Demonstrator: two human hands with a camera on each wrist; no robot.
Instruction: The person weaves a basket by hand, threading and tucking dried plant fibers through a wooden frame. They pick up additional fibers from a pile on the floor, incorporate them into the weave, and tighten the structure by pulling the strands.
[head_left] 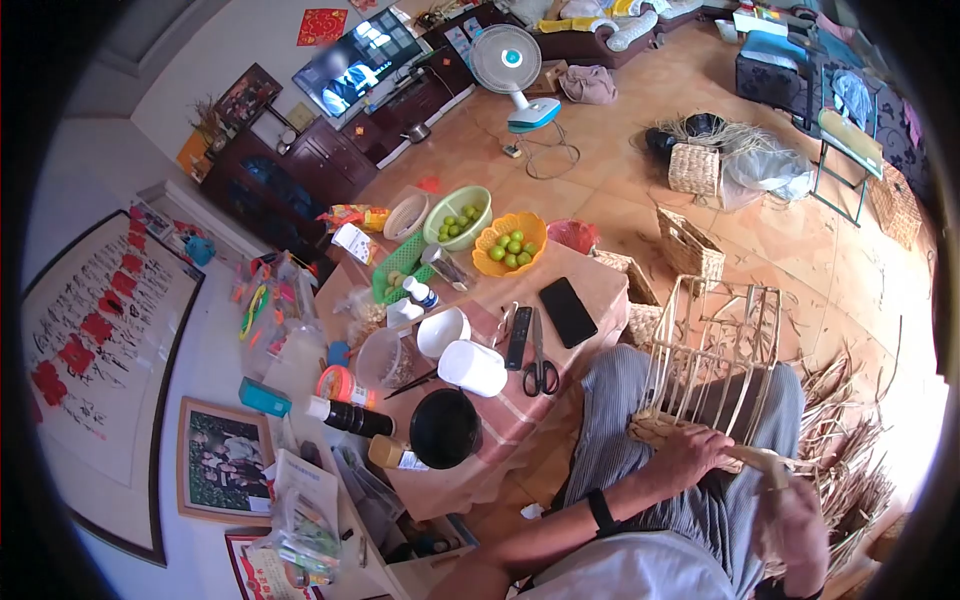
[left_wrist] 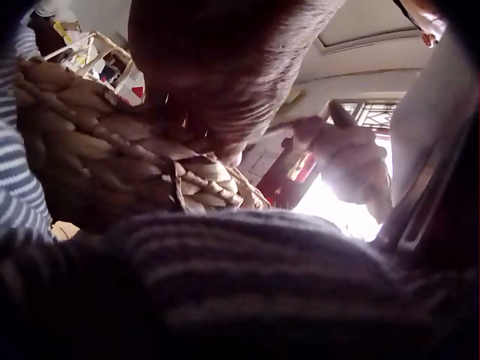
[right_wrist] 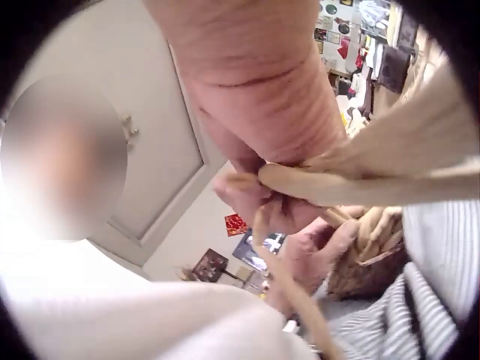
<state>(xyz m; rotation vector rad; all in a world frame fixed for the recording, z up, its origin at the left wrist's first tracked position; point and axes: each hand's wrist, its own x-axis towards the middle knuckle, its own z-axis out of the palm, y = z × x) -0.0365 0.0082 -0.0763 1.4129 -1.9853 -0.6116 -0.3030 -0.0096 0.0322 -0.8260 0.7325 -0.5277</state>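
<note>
A half-woven basket (head_left: pixel 715 345), its upper part an open frame of thin rods, rests across the person's lap in the head view. My left hand (head_left: pixel 695 452) grips its woven band; in the left wrist view the plaited wall (left_wrist: pixel 90 142) lies beside that hand (left_wrist: pixel 232 67). To the right, my right hand (head_left: pixel 795 525) is blurred in the head view. The right wrist view has its fingers curled round a pale flat plant strand (right_wrist: pixel 390 169), one end hanging below the hand (right_wrist: pixel 255 90). The strand runs toward the basket's woven edge (right_wrist: pixel 367 259).
Loose dry strands (head_left: pixel 850 450) lie heaped on the floor at the right. A table (head_left: pixel 590 285) at the left bears scissors (head_left: pixel 540 370), a phone (head_left: pixel 568 312), a black pot (head_left: pixel 445 428) and bowls of green fruit. Woven baskets (head_left: pixel 690 245) stand beyond the knees.
</note>
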